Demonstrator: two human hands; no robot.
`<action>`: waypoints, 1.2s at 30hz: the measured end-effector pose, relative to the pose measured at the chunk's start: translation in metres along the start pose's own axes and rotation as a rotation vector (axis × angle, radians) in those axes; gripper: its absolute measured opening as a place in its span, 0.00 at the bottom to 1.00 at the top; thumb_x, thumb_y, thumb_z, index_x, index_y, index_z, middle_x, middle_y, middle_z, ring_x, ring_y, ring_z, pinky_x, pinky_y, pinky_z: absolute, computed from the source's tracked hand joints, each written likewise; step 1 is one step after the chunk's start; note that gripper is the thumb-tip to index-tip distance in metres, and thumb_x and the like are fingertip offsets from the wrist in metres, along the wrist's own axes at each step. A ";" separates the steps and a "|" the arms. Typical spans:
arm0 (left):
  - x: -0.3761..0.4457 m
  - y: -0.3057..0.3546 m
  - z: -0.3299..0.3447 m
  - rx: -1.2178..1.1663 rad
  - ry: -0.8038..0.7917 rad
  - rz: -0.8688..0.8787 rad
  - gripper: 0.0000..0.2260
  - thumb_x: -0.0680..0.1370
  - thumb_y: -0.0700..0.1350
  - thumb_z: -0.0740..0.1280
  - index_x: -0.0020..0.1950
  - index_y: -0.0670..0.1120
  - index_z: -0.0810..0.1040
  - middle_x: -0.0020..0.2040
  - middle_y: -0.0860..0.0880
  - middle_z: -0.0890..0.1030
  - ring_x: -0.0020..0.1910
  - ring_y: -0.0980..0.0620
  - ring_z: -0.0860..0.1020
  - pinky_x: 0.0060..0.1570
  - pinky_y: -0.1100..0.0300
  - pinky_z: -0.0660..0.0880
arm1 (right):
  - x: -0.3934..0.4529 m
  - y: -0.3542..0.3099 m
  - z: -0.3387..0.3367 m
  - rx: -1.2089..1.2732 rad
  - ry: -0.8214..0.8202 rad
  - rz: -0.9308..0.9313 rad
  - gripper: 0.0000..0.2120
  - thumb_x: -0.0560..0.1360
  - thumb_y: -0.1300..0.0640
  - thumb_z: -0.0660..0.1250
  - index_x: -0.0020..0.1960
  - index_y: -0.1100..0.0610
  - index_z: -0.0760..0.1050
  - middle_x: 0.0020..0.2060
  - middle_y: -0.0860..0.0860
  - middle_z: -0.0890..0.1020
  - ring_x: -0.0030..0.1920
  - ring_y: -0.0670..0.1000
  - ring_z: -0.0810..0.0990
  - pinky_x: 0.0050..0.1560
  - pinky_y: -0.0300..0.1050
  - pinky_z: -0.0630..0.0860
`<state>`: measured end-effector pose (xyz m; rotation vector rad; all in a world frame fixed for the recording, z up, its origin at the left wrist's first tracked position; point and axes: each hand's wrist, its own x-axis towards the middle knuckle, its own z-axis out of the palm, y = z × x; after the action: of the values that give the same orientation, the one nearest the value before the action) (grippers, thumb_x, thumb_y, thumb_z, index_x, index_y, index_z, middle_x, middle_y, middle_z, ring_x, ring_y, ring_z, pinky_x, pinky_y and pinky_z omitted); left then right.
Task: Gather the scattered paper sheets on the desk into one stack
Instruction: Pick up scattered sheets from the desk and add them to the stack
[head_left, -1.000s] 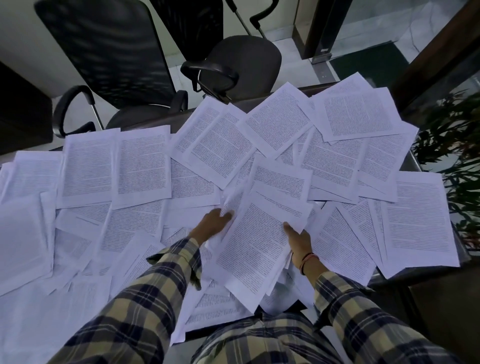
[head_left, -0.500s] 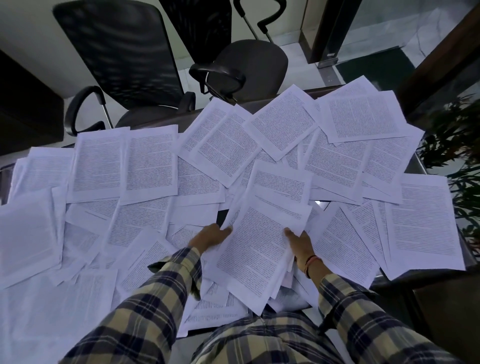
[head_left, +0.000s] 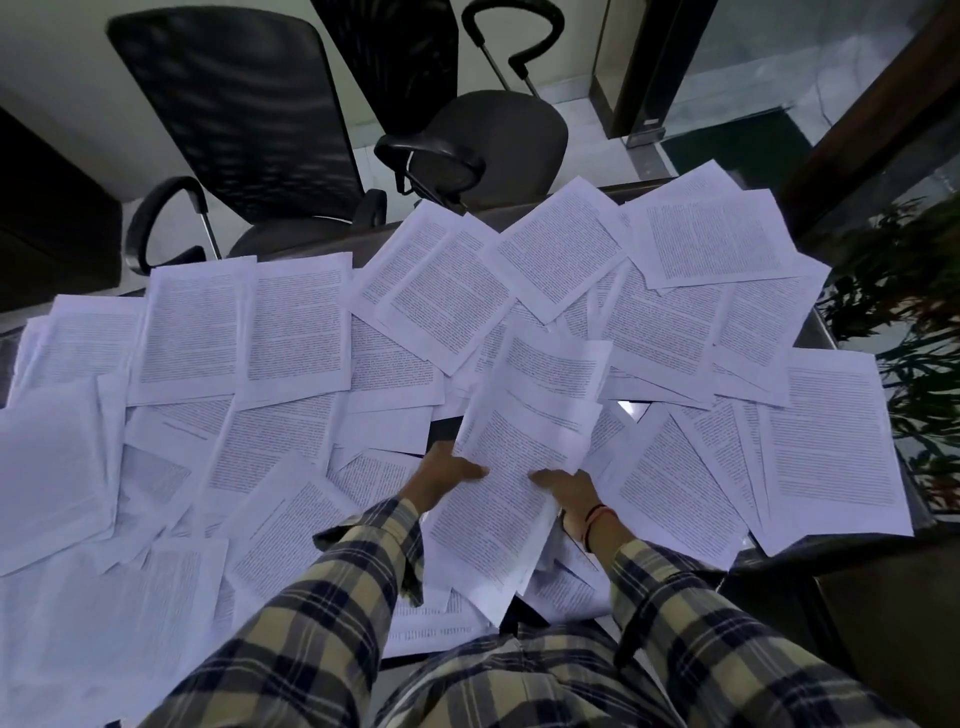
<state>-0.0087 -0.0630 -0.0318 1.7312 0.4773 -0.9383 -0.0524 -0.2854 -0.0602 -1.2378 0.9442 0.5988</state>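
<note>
Several printed white paper sheets (head_left: 291, 322) lie scattered and overlapping across the dark desk (head_left: 631, 408). I hold a small bundle of sheets (head_left: 519, 467) in front of me, raised above the rest and tilted to the right. My left hand (head_left: 447, 475) grips its left edge with the thumb on top. My right hand (head_left: 569, 486) grips its right edge, thumb on the page. Both arms wear plaid sleeves, and the fingers under the bundle are hidden.
Two black office chairs (head_left: 244, 130) (head_left: 493, 135) stand behind the desk's far edge. A leafy plant (head_left: 914, 332) is at the right. A large sheet (head_left: 836, 441) overhangs the desk's right side. More sheets (head_left: 52, 467) pile at the left.
Both hands have moved closer together on the bundle, and its sheets have drawn together and lifted. The camera has tilted slightly.
</note>
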 end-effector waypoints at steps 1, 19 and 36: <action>-0.003 0.001 -0.002 -0.001 0.022 0.009 0.13 0.73 0.38 0.78 0.57 0.42 0.85 0.50 0.45 0.88 0.49 0.45 0.86 0.52 0.48 0.83 | -0.003 -0.002 -0.004 -0.018 -0.023 -0.014 0.12 0.73 0.68 0.75 0.56 0.65 0.82 0.56 0.61 0.84 0.49 0.59 0.84 0.47 0.50 0.83; -0.072 0.109 -0.074 -0.288 0.336 0.448 0.19 0.69 0.38 0.82 0.54 0.51 0.79 0.52 0.50 0.86 0.50 0.53 0.84 0.45 0.59 0.83 | -0.081 -0.159 0.046 -0.201 -0.187 -0.833 0.13 0.75 0.63 0.76 0.58 0.55 0.82 0.50 0.52 0.86 0.51 0.49 0.85 0.49 0.39 0.82; -0.105 0.113 -0.070 -0.499 0.424 0.690 0.29 0.80 0.58 0.70 0.38 0.32 0.73 0.37 0.38 0.72 0.40 0.47 0.72 0.44 0.53 0.69 | -0.100 -0.149 0.067 -0.100 -0.152 -1.005 0.16 0.77 0.46 0.67 0.51 0.59 0.82 0.48 0.51 0.84 0.50 0.48 0.80 0.51 0.41 0.79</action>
<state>0.0316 -0.0255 0.1284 1.4601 0.3065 0.0494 0.0370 -0.2490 0.1052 -1.5352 0.0878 -0.0691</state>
